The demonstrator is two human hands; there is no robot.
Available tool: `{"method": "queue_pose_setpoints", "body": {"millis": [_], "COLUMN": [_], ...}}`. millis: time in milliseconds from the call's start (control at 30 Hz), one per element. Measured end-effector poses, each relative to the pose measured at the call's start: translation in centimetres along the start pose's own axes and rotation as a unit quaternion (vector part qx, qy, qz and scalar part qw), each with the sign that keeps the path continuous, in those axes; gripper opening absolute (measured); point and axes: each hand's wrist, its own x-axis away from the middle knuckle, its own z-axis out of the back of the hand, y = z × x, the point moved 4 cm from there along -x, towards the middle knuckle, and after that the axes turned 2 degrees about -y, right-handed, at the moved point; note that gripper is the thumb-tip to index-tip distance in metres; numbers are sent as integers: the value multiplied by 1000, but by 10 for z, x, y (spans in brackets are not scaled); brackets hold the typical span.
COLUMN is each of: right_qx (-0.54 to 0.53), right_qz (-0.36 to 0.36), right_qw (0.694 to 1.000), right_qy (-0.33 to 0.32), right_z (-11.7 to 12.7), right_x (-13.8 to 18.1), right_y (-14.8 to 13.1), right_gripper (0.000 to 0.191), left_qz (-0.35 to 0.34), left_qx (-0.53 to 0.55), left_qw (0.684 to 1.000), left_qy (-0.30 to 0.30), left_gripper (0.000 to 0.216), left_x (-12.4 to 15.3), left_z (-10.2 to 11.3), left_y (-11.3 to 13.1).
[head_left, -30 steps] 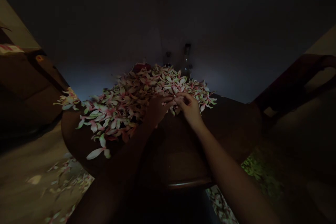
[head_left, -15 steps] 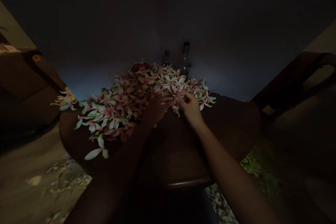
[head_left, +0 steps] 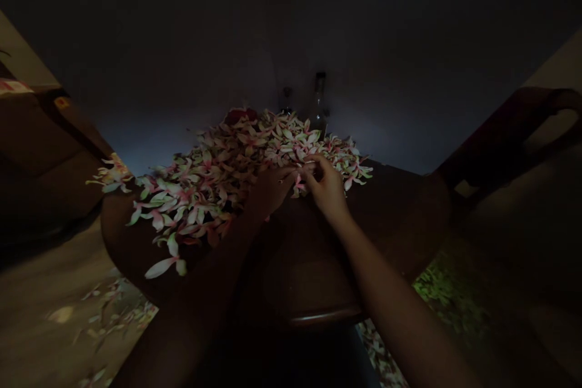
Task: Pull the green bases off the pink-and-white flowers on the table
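A heap of pink and white flowers [head_left: 218, 176] covers the far half of a dark round wooden table [head_left: 391, 224]. Both my hands meet at the near edge of the heap. My left hand [head_left: 268, 189] is curled, its fingertips pinched on a flower. My right hand [head_left: 326, 187] is also closed, thumb and fingers pinching a pink flower [head_left: 299, 183] between the two hands. The scene is very dim, so fine detail of the fingers is hard to see.
A glass bottle [head_left: 319, 100] stands behind the heap near the wall. A dark wooden chair [head_left: 513, 139] is at the right, dark furniture at the left. Fallen flowers lie on the floor [head_left: 104, 321] at the lower left and under the table's right side.
Both hands stay together at the heap's edge with small finger movements. The pinched flower between them has shifted slightly; the view has drifted a little.
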Motion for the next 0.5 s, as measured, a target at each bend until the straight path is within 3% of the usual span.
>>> {"method": "queue_pose_setpoints", "body": {"millis": [133, 267, 500], "right_qx": [-32, -31, 0], "right_qz": [-4, -11, -5], "right_qw": [999, 999, 998], "right_qy": [-3, -23, -70], "right_z": [-2, -7, -15], "right_x": [-1, 1, 8], "right_y": [4, 8, -2], "right_gripper": [21, 20, 18], "left_qz": [20, 44, 159], "left_qx": [-2, -2, 178], "left_qw": [999, 993, 942], "left_qy": [32, 109, 234], "left_gripper": [30, 30, 31], "left_x": [0, -2, 2], "left_z": [1, 6, 16], "left_y": [-2, -12, -48]}}
